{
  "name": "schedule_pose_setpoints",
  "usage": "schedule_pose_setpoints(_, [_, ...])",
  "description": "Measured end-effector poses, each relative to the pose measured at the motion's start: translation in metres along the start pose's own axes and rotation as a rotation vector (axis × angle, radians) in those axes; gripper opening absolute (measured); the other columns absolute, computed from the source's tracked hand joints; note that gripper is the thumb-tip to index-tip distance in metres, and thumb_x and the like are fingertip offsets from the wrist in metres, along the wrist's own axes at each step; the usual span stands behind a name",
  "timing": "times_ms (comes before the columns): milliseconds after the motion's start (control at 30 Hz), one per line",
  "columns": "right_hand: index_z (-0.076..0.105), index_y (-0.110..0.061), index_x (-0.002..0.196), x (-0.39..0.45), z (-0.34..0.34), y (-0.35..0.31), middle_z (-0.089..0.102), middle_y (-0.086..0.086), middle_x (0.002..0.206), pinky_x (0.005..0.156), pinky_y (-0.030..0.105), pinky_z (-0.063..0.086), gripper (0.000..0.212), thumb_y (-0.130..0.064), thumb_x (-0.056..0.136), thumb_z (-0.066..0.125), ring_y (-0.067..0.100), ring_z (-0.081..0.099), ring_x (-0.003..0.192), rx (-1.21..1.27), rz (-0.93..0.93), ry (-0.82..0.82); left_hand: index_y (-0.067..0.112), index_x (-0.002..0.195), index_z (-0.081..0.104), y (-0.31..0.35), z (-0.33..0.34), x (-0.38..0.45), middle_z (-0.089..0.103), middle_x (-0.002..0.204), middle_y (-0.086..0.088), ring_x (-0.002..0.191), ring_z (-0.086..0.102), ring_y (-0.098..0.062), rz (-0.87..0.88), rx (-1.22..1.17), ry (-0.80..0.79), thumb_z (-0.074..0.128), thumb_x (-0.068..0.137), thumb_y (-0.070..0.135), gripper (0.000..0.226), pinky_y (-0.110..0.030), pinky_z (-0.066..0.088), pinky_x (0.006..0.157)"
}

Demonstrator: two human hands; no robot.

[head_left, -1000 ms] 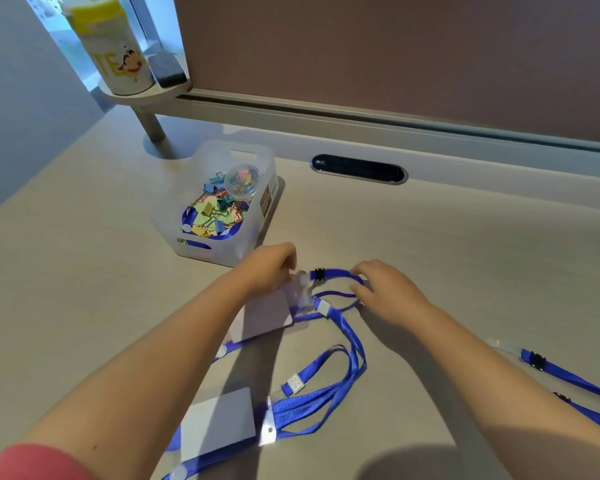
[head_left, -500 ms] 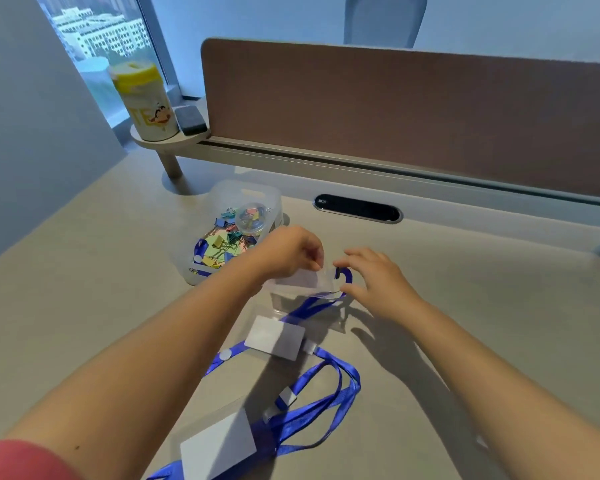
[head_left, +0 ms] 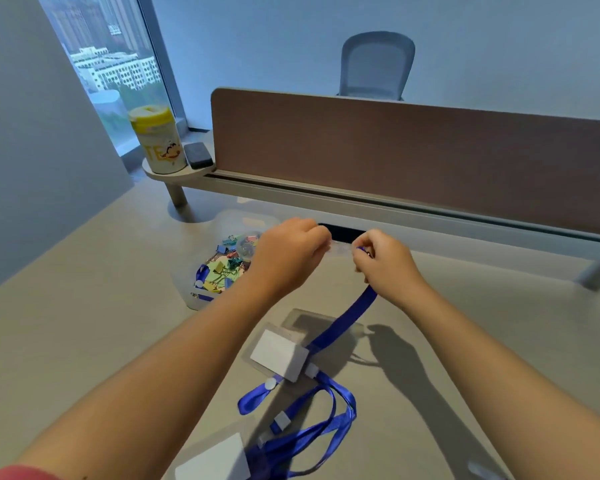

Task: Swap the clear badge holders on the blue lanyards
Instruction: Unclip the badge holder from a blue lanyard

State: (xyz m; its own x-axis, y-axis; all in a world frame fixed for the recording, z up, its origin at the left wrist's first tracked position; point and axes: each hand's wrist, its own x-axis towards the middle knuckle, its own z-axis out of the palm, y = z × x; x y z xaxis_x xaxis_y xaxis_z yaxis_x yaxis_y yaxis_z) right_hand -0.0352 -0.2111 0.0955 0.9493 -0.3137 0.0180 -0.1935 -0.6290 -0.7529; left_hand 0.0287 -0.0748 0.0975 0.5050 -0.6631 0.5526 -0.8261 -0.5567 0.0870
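Observation:
Both hands are raised above the desk. My left hand pinches one end of a short clear plastic strap. At its other end my right hand pinches the tip of a blue lanyard, which hangs down to the desk. A clear badge holder with a white card lies under my hands beside the lanyard. Looped blue lanyard straps lie nearer to me. A second holder with a white card sits at the bottom edge. The lanyard's clip is hidden in my right fingers.
A clear bin of coloured binder clips stands left of my hands. Behind them are a black cable slot and a brown divider panel. A yellow-lidded canister and a dark block sit on a small shelf.
Both hands rose from the desk and moved apart, drawing the lanyard end and clear strap up. The view tilted upward, showing the wall and a chair behind the divider.

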Motion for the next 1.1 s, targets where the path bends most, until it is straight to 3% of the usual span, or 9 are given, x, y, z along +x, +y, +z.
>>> schedule_pose_setpoints(100, [0.054,-0.012,0.078,0.002,-0.010,-0.008,0.046,0.001,0.064,0.060,0.031,0.036,0.015,-0.016,0.092,0.049,0.015,0.040,0.055,0.251,0.077,-0.060,0.007,0.070,0.069,-0.002,-0.005,0.004,0.070,0.059,-0.009,0.047,0.061,-0.022,0.078,0.052,0.095,0.048,0.080,0.020,0.027,-0.023,0.049,0.037])
schedule_pose_setpoints(200, [0.055,-0.015,0.068,0.002,-0.021,-0.017,0.043,0.000,0.063,0.058,0.025,0.033,0.022,-0.020,0.089,0.055,0.014,0.037,0.055,0.464,0.126,-0.109,0.005,0.079,0.071,-0.002,-0.013,0.010,0.071,0.062,-0.010,0.049,0.062,-0.021,0.070,0.050,0.140,0.050,0.079,0.019,0.026,-0.021,0.048,0.041])
schedule_pose_setpoints(367, [0.051,-0.013,0.067,0.003,-0.034,-0.036,0.047,0.001,0.061,0.052,0.019,0.045,0.024,-0.014,0.091,0.051,0.011,0.046,0.050,0.755,0.104,-0.126,0.001,0.096,0.067,0.005,-0.021,0.019,0.072,0.078,-0.017,0.063,0.066,-0.027,-0.082,-0.159,0.153,0.060,0.077,0.012,0.023,-0.018,0.047,0.054])
schedule_pose_setpoints(533, [0.056,-0.012,0.071,0.008,-0.042,-0.050,0.049,0.003,0.065,0.038,0.007,0.033,0.020,-0.006,0.089,0.052,0.009,0.038,0.050,0.483,-0.061,0.019,0.000,0.106,0.062,0.015,-0.028,0.031,0.068,0.097,-0.020,0.073,0.055,-0.018,-0.209,-0.340,0.190,0.061,0.081,0.009,0.027,-0.012,0.038,0.059])
schedule_pose_setpoints(667, [0.062,-0.003,0.087,0.010,-0.045,-0.054,0.050,-0.001,0.066,0.055,0.017,0.040,0.010,-0.004,0.087,0.052,0.011,0.044,0.061,0.286,-0.175,0.109,-0.003,0.099,0.064,0.019,-0.034,0.035,0.067,0.098,-0.022,0.075,0.052,-0.016,-0.184,-0.334,0.219,0.062,0.080,0.011,0.024,-0.010,0.037,0.060])
schedule_pose_setpoints(767, [0.059,-0.008,0.082,0.008,-0.045,-0.052,0.047,-0.003,0.062,0.055,0.021,0.036,0.009,-0.004,0.087,0.052,0.009,0.039,0.055,0.197,-0.204,0.097,-0.002,0.093,0.066,0.016,-0.035,0.036,0.068,0.094,-0.020,0.073,0.054,-0.016,-0.181,-0.281,0.197,0.064,0.081,0.015,0.021,-0.008,0.034,0.059])
schedule_pose_setpoints(900, [0.061,-0.007,0.083,0.005,-0.039,-0.048,0.048,0.000,0.063,0.060,0.030,0.039,0.012,-0.009,0.090,0.050,0.017,0.042,0.060,0.104,-0.210,0.067,-0.002,0.088,0.067,0.012,-0.037,0.036,0.070,0.089,-0.020,0.074,0.064,-0.031,-0.140,-0.141,0.144,0.064,0.081,0.019,0.022,-0.024,0.042,0.060])
schedule_pose_setpoints(1033, [0.064,0.003,0.092,0.002,-0.038,-0.047,0.058,0.011,0.076,0.072,0.038,0.047,0.020,-0.011,0.092,0.050,0.024,0.051,0.075,0.133,-0.186,0.015,0.001,0.078,0.067,0.010,-0.037,0.033,0.071,0.076,-0.018,0.062,0.065,-0.033,-0.024,0.028,0.013,0.071,0.074,0.020,0.021,-0.033,0.051,0.053])
schedule_pose_setpoints(1100, [0.065,0.004,0.092,0.000,-0.037,-0.045,0.058,0.014,0.079,0.071,0.039,0.048,0.020,-0.011,0.092,0.050,0.025,0.051,0.074,0.125,-0.188,-0.004,0.001,0.083,0.067,0.011,-0.039,0.033,0.071,0.084,-0.018,0.071,0.066,-0.032,-0.024,0.027,-0.031,0.068,0.077,0.023,0.022,-0.034,0.053,0.061])
